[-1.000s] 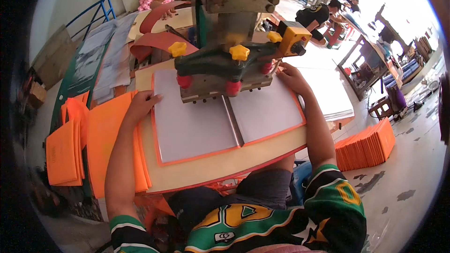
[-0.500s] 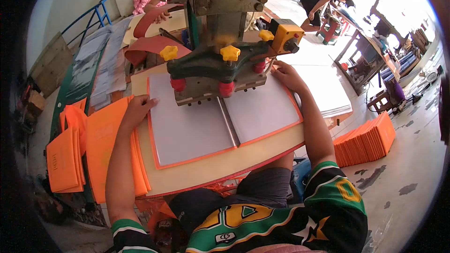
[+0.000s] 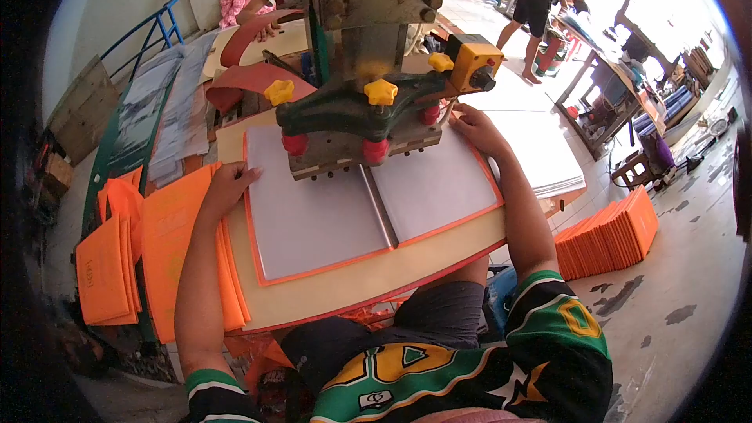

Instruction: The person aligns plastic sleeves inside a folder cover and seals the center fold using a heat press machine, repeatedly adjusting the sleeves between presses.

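Note:
An orange folder (image 3: 321,215) lies spread open on a cream board, its inside lined with whitish sheets and a dark strip running down the spine. My left hand (image 3: 229,186) grips its left edge, thumb on top. On the far right edge, my right hand (image 3: 479,130) holds the folder near the upper corner, its fingertips partly hidden by the machine. Above the folder's upper middle is the metal plate of a press (image 3: 364,154), with red fittings and yellow star knobs; it hides part of the sheets. I cannot tell whether the plate touches them.
Orange folders (image 3: 184,254) lie at my left, and a long stack of them (image 3: 611,235) sits on the floor at right. White sheets (image 3: 540,160) are piled beyond my right arm. A yellow control box (image 3: 475,63) is mounted on the press. A person (image 3: 540,8) stands behind.
The person in the background has straightened up from bending. My hands, the folder and the press look the same, apart from a slight shift of the view.

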The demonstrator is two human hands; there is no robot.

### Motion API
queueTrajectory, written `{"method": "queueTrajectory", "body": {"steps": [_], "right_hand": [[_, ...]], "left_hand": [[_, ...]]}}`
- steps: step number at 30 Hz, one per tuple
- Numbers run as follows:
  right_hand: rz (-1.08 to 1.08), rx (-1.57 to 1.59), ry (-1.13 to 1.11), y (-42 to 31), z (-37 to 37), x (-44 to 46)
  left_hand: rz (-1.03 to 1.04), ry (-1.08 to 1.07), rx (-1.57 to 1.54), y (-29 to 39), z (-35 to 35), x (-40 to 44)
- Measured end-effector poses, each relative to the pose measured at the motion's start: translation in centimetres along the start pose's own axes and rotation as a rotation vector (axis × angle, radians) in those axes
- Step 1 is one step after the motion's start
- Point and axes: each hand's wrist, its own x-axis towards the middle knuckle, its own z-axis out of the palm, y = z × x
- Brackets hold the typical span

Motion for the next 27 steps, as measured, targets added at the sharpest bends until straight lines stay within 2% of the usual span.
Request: {"method": "queueTrajectory", "body": {"steps": [14, 19, 24, 27], "right_hand": [[0.011, -0.001, 0.019, -0.5, 0.1, -0.4], [-0.019, 0.078, 0.004, 0.2, 0.1, -0.1], [0.023, 0.056, 0.004, -1.2, 0.1, -0.7], [-0.014, 0.039, 0.01, 1.0, 0.0, 0.2]], "left_hand": [[-0.03, -0.005, 0.046, 1.5, -0.2, -0.6], [0.045, 0.016, 0.113, 0.9, -0.3, -0.3], [0.018, 0.015, 0.053, 0.6, -0.1, -0.4], [0.001, 0.013, 0.027, 0.1, 0.1, 0.1]]}}
